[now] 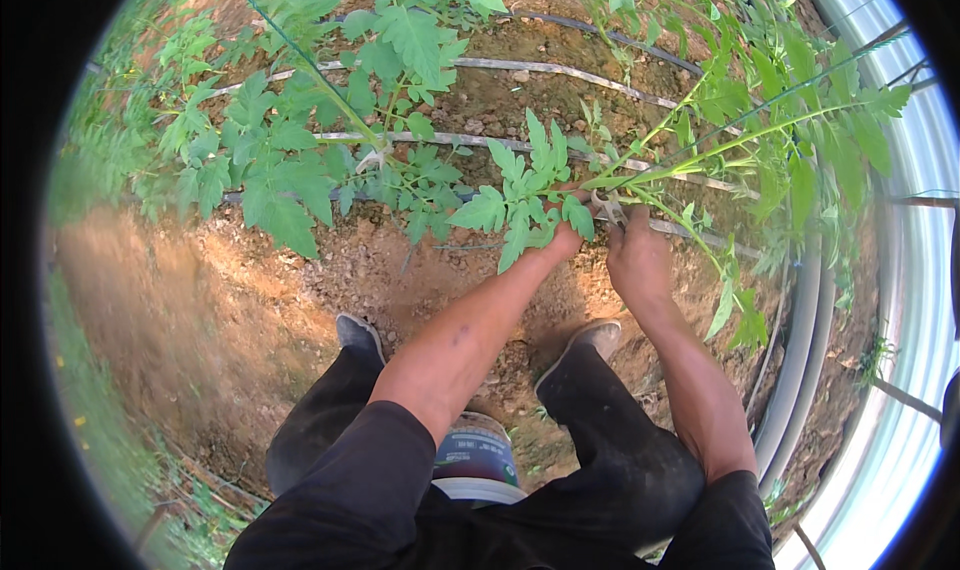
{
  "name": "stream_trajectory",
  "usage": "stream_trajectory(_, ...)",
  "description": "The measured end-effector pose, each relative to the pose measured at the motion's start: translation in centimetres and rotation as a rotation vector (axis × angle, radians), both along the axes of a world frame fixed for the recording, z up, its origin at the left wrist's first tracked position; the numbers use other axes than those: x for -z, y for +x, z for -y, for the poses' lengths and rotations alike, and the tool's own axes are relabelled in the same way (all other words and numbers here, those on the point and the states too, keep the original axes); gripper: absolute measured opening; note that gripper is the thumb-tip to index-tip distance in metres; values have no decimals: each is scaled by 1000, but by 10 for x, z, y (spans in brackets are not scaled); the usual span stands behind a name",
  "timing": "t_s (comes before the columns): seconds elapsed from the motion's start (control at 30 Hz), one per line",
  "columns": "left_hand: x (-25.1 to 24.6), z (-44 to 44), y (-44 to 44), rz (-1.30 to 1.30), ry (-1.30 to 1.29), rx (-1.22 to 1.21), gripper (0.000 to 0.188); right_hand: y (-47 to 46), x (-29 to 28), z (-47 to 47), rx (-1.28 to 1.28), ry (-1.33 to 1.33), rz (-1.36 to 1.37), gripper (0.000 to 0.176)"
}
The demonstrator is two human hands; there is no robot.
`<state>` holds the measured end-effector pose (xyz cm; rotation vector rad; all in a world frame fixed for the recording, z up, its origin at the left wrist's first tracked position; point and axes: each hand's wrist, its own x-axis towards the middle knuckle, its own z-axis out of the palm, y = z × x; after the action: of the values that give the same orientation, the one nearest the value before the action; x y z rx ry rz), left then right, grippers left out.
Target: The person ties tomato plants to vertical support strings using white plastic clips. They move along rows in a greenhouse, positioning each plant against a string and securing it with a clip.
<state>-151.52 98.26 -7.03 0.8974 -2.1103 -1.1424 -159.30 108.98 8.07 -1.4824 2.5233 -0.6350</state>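
Note:
My right hand [641,255] grips a pale plant clip [609,208] low on a leaning tomato plant. From the clip, the green stem [690,165] slants up to the right, with a green twine [795,93] running close along it. My left hand [568,238] is at the base of the same plant, just left of the clip. Leaves [525,195] cover part of that hand, so its grip on the stem is unclear. A second tomato plant [289,165] stands to the left, with a similar pale clip [373,157] at its stem and twine [281,37] rising from it.
Drip hoses [525,67] cross the reddish soil [315,285] beyond my hands. Between my legs stands a printed bucket [474,457] with a white rim. Thick grey pipes [799,337] and a translucent sheet wall [911,285] are on the right.

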Motion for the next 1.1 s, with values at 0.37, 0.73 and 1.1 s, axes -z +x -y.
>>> stream_trajectory(0.37, -11, -10, 8, -294, 482, 54, 33, -6, 23, 7, -35, -35, -58, 20)
stream_trajectory(0.73, -24, -4, 14, -290, 503, 95, 34, -2, 32, 15, -46, -258, -86, 36)
stream_trajectory(1.1, -83, -16, 32, 206, 306, 132, 35, 7, 23, 24, 234, -127, 374, 36)
